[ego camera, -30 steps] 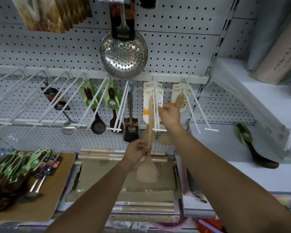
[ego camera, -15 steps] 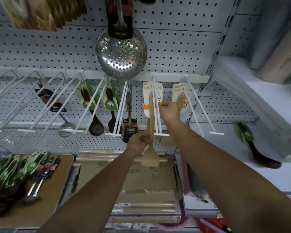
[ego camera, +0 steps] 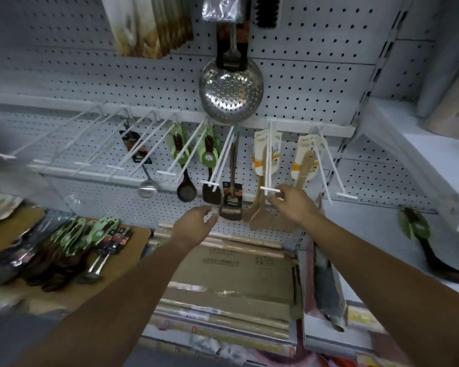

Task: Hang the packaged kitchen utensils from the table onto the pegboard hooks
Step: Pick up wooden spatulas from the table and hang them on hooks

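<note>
A packaged wooden spatula (ego camera: 263,207) hangs by its white-and-orange card on a white pegboard hook (ego camera: 269,165). My right hand (ego camera: 293,203) is just below that hook's tip, fingers apart and holding nothing. My left hand (ego camera: 192,225) hovers lower left, open and empty, near a hanging black-carded spatula (ego camera: 231,200). A pile of packaged utensils (ego camera: 64,247), green-carded dark spoons and black-carded steel ones, lies on the brown table (ego camera: 133,239) at the left. More wooden spatulas (ego camera: 304,165) hang on the hook to the right.
A steel skimmer (ego camera: 231,88) hangs above the hook row. Several white hooks (ego camera: 85,144) at the left carry nothing. One green-carded dark spoon (ego camera: 424,245) lies on the white shelf at right. Flat cardboard boxes (ego camera: 233,276) and rolling pins lie below my arms.
Both hands let go of the wooden spatula, which now hangs on the hook. My left hand dropped down and left; my right hand pulled back to the hook's tip.
</note>
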`<action>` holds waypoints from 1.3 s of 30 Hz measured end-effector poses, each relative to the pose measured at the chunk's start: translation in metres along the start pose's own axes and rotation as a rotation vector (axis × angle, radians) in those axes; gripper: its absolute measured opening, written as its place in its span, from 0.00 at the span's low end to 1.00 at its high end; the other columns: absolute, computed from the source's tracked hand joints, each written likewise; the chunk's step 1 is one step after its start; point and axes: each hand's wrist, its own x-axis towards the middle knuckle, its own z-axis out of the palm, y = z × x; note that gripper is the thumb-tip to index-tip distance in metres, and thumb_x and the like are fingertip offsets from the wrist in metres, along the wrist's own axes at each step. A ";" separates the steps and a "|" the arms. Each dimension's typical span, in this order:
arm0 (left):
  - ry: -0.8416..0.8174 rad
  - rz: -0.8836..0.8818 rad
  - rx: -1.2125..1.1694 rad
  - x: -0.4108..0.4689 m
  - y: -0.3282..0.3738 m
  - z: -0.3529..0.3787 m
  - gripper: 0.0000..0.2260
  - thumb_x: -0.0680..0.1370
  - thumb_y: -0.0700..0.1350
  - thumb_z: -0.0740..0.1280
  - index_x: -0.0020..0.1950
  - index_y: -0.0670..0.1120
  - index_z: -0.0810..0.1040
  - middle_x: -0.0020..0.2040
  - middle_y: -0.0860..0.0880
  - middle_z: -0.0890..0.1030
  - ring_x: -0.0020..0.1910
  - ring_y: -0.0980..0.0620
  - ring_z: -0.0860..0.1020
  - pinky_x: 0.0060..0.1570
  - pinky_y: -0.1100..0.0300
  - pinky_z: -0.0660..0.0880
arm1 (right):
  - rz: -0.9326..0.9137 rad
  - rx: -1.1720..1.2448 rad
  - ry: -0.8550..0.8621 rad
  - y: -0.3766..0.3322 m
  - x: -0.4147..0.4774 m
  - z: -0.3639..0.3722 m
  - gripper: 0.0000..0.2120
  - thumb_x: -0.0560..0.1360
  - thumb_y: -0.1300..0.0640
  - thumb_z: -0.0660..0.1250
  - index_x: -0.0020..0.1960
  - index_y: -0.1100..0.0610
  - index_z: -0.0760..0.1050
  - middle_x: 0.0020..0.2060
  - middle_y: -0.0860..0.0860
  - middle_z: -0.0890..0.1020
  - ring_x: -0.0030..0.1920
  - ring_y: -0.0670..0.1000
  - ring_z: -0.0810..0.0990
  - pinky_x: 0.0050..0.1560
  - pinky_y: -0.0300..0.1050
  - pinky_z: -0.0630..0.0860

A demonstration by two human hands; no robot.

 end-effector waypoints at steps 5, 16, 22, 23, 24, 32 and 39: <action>0.087 -0.088 0.308 -0.067 -0.035 -0.047 0.31 0.79 0.66 0.55 0.74 0.46 0.68 0.71 0.45 0.72 0.69 0.45 0.70 0.67 0.50 0.69 | -0.359 -0.318 -0.183 -0.052 -0.022 0.035 0.28 0.78 0.32 0.56 0.68 0.50 0.72 0.62 0.53 0.80 0.57 0.56 0.80 0.56 0.50 0.77; 0.123 -0.508 0.402 -0.241 -0.138 -0.151 0.37 0.75 0.73 0.53 0.70 0.46 0.71 0.65 0.43 0.76 0.62 0.43 0.75 0.58 0.50 0.75 | -0.813 -0.387 -0.345 -0.220 -0.077 0.147 0.37 0.77 0.30 0.57 0.77 0.52 0.63 0.74 0.53 0.70 0.72 0.56 0.70 0.71 0.51 0.66; 0.158 -0.659 0.364 -0.302 -0.235 -0.200 0.35 0.75 0.72 0.54 0.69 0.47 0.72 0.67 0.46 0.76 0.64 0.44 0.74 0.58 0.50 0.75 | -0.975 -0.424 -0.382 -0.336 -0.113 0.225 0.33 0.75 0.29 0.56 0.68 0.52 0.72 0.61 0.54 0.81 0.59 0.57 0.79 0.57 0.50 0.76; 0.157 -0.674 0.354 -0.310 -0.255 -0.208 0.36 0.74 0.73 0.53 0.69 0.47 0.72 0.67 0.46 0.76 0.64 0.45 0.75 0.59 0.49 0.75 | -0.992 -0.439 -0.382 -0.356 -0.118 0.240 0.36 0.75 0.27 0.54 0.70 0.52 0.71 0.62 0.55 0.80 0.60 0.58 0.79 0.57 0.51 0.76; 0.151 -0.684 0.354 -0.318 -0.274 -0.216 0.37 0.74 0.74 0.52 0.68 0.47 0.72 0.66 0.46 0.76 0.63 0.44 0.75 0.58 0.49 0.76 | -1.005 -0.454 -0.391 -0.374 -0.122 0.255 0.37 0.74 0.27 0.53 0.71 0.53 0.70 0.63 0.55 0.80 0.60 0.58 0.79 0.58 0.52 0.76; 0.173 -0.757 0.348 -0.366 -0.411 -0.291 0.42 0.72 0.76 0.49 0.69 0.45 0.72 0.67 0.45 0.76 0.64 0.45 0.74 0.60 0.48 0.75 | -1.085 -0.485 -0.426 -0.518 -0.144 0.353 0.34 0.77 0.30 0.56 0.71 0.53 0.69 0.65 0.54 0.78 0.62 0.56 0.78 0.60 0.52 0.76; 0.192 -0.780 0.390 -0.361 -0.510 -0.337 0.37 0.77 0.70 0.53 0.75 0.45 0.65 0.72 0.45 0.71 0.70 0.45 0.70 0.67 0.49 0.70 | -1.148 -0.481 -0.434 -0.618 -0.130 0.418 0.34 0.78 0.31 0.56 0.75 0.53 0.66 0.70 0.53 0.75 0.67 0.55 0.75 0.68 0.53 0.72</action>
